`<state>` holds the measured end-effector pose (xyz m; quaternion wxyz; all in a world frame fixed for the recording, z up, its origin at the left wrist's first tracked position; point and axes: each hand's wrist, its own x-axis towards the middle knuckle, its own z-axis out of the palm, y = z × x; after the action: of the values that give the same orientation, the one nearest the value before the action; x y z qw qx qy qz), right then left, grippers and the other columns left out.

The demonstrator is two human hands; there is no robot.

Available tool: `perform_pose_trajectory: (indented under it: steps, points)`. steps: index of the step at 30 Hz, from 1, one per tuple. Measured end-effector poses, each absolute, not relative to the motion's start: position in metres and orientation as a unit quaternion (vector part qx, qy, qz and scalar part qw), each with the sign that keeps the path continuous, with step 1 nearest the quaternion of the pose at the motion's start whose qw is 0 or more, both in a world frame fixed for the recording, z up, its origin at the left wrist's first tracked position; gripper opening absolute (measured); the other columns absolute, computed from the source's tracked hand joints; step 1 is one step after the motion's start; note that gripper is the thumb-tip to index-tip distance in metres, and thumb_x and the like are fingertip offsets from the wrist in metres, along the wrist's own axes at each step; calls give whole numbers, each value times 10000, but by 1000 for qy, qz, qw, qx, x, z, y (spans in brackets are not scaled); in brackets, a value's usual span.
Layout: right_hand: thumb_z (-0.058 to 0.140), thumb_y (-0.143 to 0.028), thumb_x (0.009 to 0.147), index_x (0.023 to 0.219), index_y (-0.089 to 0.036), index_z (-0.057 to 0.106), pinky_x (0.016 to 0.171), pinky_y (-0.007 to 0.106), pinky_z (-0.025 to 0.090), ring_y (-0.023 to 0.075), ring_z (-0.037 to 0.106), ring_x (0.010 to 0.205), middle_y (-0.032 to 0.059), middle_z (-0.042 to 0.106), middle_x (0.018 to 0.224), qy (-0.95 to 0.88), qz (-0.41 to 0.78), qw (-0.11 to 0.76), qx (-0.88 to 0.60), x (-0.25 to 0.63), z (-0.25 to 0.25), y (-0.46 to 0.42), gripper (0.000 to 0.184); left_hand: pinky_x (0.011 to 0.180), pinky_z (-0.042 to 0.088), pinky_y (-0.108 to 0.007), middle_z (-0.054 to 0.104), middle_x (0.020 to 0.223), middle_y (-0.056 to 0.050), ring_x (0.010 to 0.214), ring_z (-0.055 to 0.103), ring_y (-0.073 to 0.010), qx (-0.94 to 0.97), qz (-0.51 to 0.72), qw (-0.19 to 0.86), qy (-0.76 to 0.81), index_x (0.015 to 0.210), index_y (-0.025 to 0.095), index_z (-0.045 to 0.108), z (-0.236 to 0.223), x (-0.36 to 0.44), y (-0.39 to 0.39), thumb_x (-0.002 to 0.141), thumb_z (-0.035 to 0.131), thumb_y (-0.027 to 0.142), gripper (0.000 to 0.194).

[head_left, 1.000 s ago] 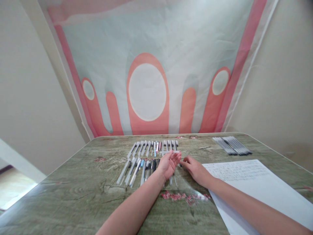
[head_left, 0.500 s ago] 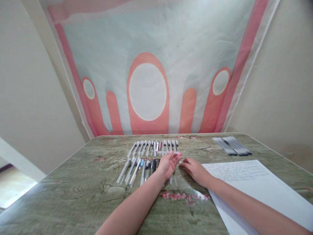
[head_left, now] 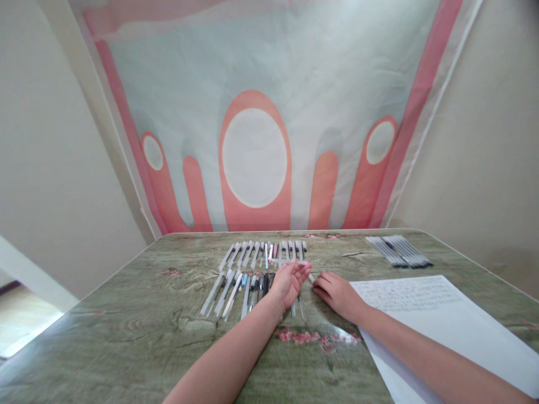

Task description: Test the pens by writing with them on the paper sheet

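My left hand is turned palm up over the right end of the nearer pen row, its fingers curled around a translucent pen barrel that lies crosswise. Just right of it, my right hand is closed, thumb and fingers pinching a thin pale stick-like piece; its exact kind is too small to tell. Under and left of my left hand lie pens and clear pen parts in the near row, partly hidden by my forearm. Behind is a second row of capped pens.
A bundle of thin clear refills with dark ends lies at the back right. A sheet of paper with handwriting is under my right forearm. The wood-patterned table meets a patterned curtain at its far edge.
My right hand has shifted slightly right, away from my left hand, and the pale piece at its fingertips now shows more. My left hand has barely moved.
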<state>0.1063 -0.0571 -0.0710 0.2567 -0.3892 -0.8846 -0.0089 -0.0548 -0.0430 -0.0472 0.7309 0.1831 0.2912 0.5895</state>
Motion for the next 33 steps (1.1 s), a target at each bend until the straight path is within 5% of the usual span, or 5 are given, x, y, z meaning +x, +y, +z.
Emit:
perform_pose_trajectory:
  steps: [17,27,33]
  points:
    - [449,-160,799,831,-181,559,712,298,412,175,518,771,47,558,766,-857,-26,278,-434,109,-69,-60,117,717,505,-260,639,767,-110,754,632,-161,186,588,730,295,755,117,469,-48,-55,-43,782,535,186,99]
    - [449,-202,828,968,-188,524,729,311,453,169,528,812,65,549,892,-797,65,471,-372,109,-59,-63,160,686,498,-279,638,824,-101,755,629,-168,249,567,725,301,780,126,491,-48,-52,-51,771,559,252,144]
    - [475,-223,828,938,-198,553,774,333,456,181,539,864,65,566,902,-782,60,501,-366,110,-58,-65,137,731,481,-283,641,792,-92,704,619,-138,261,548,743,281,775,126,497,-48,-43,-57,765,567,245,138]
